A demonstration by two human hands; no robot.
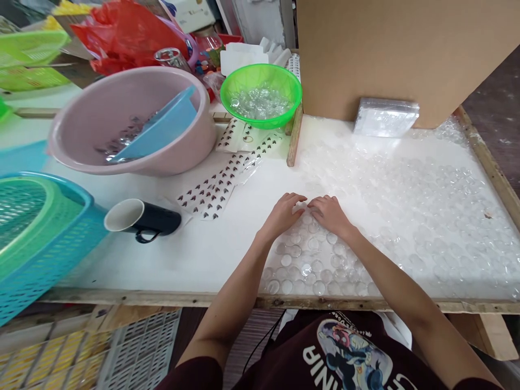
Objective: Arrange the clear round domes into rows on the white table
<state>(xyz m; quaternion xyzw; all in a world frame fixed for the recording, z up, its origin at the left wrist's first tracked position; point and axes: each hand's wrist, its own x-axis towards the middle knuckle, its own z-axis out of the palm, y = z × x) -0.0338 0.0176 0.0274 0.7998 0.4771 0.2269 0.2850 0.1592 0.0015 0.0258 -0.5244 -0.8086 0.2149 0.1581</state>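
Right of the black mug point(142, 219), the left hand point(281, 215) and right hand point(331, 215) rest palm-down on the table point(182, 254), loosely open, gripping nothing visible; the clear glass domes point(309, 266) lie under their fingertips in one layer, probably so each slides singly.
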